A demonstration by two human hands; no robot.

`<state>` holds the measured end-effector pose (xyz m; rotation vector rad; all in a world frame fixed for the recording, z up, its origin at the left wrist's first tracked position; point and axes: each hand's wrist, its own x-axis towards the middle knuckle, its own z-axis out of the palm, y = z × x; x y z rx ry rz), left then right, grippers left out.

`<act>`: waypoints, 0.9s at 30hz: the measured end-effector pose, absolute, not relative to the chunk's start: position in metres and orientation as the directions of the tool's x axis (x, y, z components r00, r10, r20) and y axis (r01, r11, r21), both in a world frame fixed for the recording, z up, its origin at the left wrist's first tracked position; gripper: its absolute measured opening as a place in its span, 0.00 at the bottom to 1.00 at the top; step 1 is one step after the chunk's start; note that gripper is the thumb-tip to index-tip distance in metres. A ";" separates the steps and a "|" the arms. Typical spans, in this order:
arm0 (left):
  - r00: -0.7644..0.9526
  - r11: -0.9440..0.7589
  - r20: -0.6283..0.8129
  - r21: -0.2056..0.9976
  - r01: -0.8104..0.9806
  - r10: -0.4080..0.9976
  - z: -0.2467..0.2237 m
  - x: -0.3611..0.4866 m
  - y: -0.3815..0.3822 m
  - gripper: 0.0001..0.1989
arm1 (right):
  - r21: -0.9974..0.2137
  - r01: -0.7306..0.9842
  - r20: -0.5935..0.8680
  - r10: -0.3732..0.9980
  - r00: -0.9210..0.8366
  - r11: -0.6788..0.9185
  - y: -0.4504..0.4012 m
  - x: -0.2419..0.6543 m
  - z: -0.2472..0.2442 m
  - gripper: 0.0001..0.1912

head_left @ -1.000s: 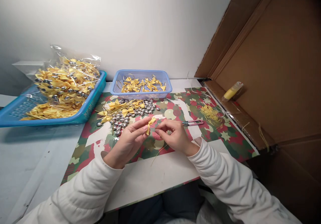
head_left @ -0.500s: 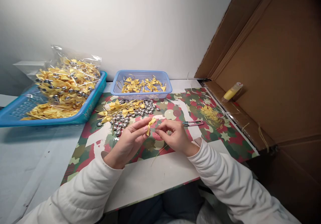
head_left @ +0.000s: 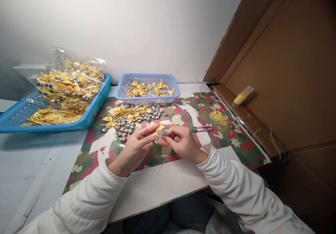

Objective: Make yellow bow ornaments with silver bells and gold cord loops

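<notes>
Sleeves point(head_left: 231, 181) of white cloth reach up from the lower corners of my camera view, with dark trousers point(head_left: 189, 209) between them. Beyond is the pale front strip of a mat point(head_left: 162, 188), which has a camouflage pattern farther up. A loose yellow thread point(head_left: 165, 163) trails onto this strip from under the right hand point(head_left: 182, 141). I see its thumb and forefinger pressed together, just beside the yellow bow point(head_left: 158, 133); something thin seems to be between them, but it is too small for me to tell what. The left hand point(head_left: 135, 148) holds this bow at its fingertips, above the middle of the mat.

To the right of the hands, pink snips point(head_left: 202, 129) lie on the mat, and farther right a tangle of yellow threads point(head_left: 220, 119). On the left side, silver beads point(head_left: 126, 129) are spread next to more bows with gold cords point(head_left: 126, 113).

Farther away, a small blue basket point(head_left: 147, 76) contains finished-looking bows. At far left, a larger blue basket point(head_left: 52, 127) carries a clear bag point(head_left: 70, 83), full of bows and beads. Behind everything I see a white wall point(head_left: 144, 24).
</notes>
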<state>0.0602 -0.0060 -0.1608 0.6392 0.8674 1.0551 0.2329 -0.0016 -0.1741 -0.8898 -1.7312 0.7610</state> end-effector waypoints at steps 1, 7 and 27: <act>0.234 0.377 -0.299 0.800 -0.466 0.925 -0.161 0.060 -0.006 0.20 | -0.818 0.214 0.490 0.842 -0.227 0.534 -0.002 0.233 -0.174 0.09; 0.268 0.412 -0.320 0.788 -0.458 0.909 -0.164 0.058 -0.007 0.21 | -0.801 0.200 0.518 0.820 -0.244 0.565 -0.001 0.234 -0.175 0.10; 0.327 0.438 -0.305 0.749 -0.498 0.894 -0.162 0.057 -0.008 0.17 | -0.942 0.031 0.308 0.899 -0.311 0.333 0.003 0.235 -0.180 0.14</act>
